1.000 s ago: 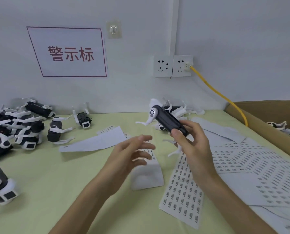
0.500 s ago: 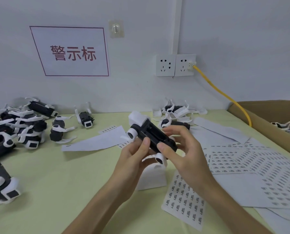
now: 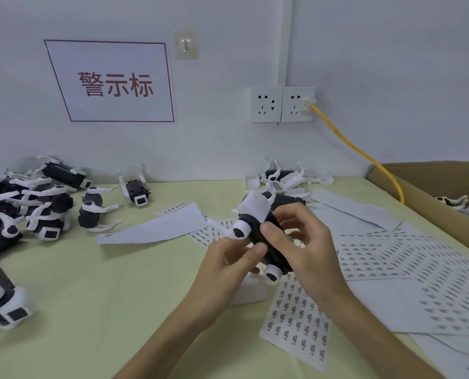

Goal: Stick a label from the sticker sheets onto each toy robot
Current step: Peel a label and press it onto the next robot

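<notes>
My left hand (image 3: pixel 228 266) and right hand (image 3: pixel 307 250) grip a black, white-limbed toy robot (image 3: pixel 253 227); the cardboard box (image 3: pixel 430 173) seemingly holds other robots (image 3: pixel 456 201).

Labelling workbench (image 3: pixel 91 283) (piled toy robots (image 3: pixel 90 212), sticker sheets (image 3: pixel 392 258)).

I saw a white wall (image 3: pixel 392 64) with a red-framed sign (image 3: pixel 113 83), hook (image 3: pixel 185 45), double socket (image 3: pixel 282 105) and yellow cable (image 3: pixel 355 149) plugged in. Pale green table (image 3: pixel 91 296) below, cardboard box (image 3: pixel 433 179) at right. Light was even.
</notes>
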Demonstrator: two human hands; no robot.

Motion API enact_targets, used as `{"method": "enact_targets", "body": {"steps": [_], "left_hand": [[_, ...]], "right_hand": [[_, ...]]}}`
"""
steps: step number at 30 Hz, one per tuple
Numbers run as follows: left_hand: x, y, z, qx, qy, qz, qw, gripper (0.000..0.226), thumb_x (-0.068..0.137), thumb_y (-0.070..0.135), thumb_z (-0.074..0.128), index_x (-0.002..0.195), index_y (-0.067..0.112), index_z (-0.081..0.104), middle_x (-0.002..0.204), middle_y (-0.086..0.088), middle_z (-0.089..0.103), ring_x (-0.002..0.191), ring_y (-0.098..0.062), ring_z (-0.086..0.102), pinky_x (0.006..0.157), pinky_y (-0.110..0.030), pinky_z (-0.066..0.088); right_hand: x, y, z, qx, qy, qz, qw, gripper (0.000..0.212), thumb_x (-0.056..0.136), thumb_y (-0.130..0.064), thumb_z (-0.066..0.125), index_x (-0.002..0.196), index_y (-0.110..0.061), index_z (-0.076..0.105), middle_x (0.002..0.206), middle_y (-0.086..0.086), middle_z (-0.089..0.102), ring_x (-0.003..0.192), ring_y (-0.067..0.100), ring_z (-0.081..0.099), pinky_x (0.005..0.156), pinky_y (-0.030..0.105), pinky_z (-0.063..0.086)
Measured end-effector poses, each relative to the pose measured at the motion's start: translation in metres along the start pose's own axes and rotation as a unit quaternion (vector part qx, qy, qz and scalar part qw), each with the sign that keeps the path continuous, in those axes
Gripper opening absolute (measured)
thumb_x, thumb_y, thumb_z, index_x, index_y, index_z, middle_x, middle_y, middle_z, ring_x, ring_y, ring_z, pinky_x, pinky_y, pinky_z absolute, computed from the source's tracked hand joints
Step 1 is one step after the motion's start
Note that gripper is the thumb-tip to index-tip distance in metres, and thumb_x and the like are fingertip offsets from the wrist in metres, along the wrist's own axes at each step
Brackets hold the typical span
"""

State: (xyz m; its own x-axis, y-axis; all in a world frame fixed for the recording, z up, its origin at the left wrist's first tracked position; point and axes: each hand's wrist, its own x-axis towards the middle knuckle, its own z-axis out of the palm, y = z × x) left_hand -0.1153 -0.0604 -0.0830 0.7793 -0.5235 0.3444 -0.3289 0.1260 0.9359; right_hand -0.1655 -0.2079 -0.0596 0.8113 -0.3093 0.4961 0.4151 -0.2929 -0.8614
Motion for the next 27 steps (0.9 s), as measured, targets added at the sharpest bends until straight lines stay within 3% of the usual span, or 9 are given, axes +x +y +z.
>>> {"method": "enact_targets", "body": {"steps": [6,11,14,19,22,25,27], "left_hand": [[-0.002,0.004,0.0,-0.025,-0.033,-0.033,0.999,0.023,0.098,0.031,0.057,0.094,0.026,0.079,0.09,-0.003,0.076,0.084,-0.017,0.067,0.08,-0.033,0.054],[-0.003,0.005,0.0,-0.11,-0.04,-0.052,0.992,0.042,0.099,0.032,0.053,0.12,-0.001,0.069,0.109,-0.019,0.076,0.098,-0.028,0.071,0.086,-0.033,0.055],[-0.002,0.003,-0.002,-0.14,-0.043,-0.071,0.987,0.048,0.101,0.036,0.05,0.128,-0.001,0.066,0.122,-0.025,0.071,0.113,-0.044,0.067,0.099,-0.049,0.055],[0.0,0.007,-0.006,-0.173,-0.044,-0.083,0.981,0.054,0.107,0.043,0.039,0.141,0.007,0.061,0.139,-0.018,0.065,0.131,-0.038,0.06,0.113,-0.051,0.048],[0.001,0.008,-0.007,-0.197,-0.04,-0.084,0.976,0.053,0.109,0.044,0.037,0.14,0.01,0.063,0.14,-0.018,0.065,0.128,-0.036,0.063,0.105,-0.042,0.054],[0.001,0.009,-0.006,-0.203,-0.022,-0.085,0.975,0.053,0.108,0.045,0.041,0.137,0.009,0.066,0.135,-0.018,0.068,0.12,-0.033,0.069,0.09,-0.031,0.058],[0.002,0.007,-0.006,-0.189,-0.001,-0.086,0.978,0.052,0.106,0.046,0.048,0.134,0.006,0.067,0.13,-0.021,0.07,0.119,-0.038,0.069,0.091,-0.037,0.06]], "right_hand": [[0.006,-0.008,-0.013,0.176,-0.055,0.134,0.974,0.023,0.082,-0.034,0.078,0.073,-0.017,0.065,0.076,0.001,0.063,0.073,0.012,0.063,0.064,0.022,0.051],[0.007,-0.01,-0.014,0.263,-0.095,0.201,0.939,0.01,0.08,-0.032,0.072,0.078,-0.023,0.07,0.09,0.003,0.068,0.077,0.015,0.067,0.063,0.027,0.056],[0.008,-0.009,-0.015,0.27,-0.107,0.19,0.938,0.011,0.081,-0.027,0.071,0.091,-0.024,0.076,0.091,0.002,0.07,0.08,0.015,0.069,0.064,0.027,0.057],[0.01,-0.004,-0.017,0.271,-0.16,0.159,0.936,0.033,0.087,-0.017,0.065,0.118,-0.022,0.075,0.115,0.01,0.071,0.106,0.023,0.069,0.081,0.032,0.058],[0.01,-0.002,-0.016,0.274,-0.172,0.152,0.934,0.04,0.085,-0.014,0.063,0.123,-0.021,0.073,0.122,0.012,0.068,0.113,0.026,0.066,0.092,0.039,0.057],[0.009,-0.002,-0.014,0.261,-0.164,0.143,0.941,0.041,0.082,-0.011,0.066,0.12,-0.023,0.073,0.117,0.011,0.068,0.108,0.024,0.066,0.089,0.036,0.057],[0.008,-0.002,-0.012,0.236,-0.148,0.137,0.95,0.04,0.08,-0.014,0.07,0.118,-0.023,0.073,0.114,0.01,0.068,0.104,0.025,0.067,0.088,0.035,0.057]]}}
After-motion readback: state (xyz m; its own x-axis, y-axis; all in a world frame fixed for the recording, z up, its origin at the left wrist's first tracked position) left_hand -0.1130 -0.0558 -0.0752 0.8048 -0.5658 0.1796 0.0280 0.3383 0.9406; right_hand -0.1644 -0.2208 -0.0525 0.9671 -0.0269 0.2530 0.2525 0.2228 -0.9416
